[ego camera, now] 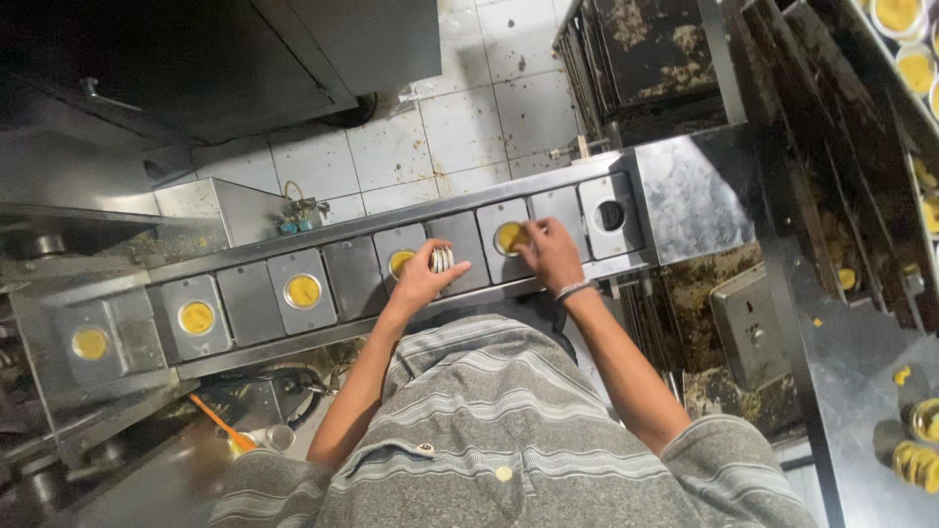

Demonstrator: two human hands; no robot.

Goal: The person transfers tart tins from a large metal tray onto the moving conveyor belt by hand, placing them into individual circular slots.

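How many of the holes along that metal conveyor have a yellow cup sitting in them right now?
5: far left plate, next one, middle plate, one beside the left hand, one under the right hand. The rightmost hole is empty. Others may be hidden.

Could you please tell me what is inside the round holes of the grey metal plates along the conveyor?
Yellow-filled round cups sit in several grey metal plates. The far-right hole looks dark and empty. The right hand partly covers one yellow cup; the left hand holds stacked silvery tins.
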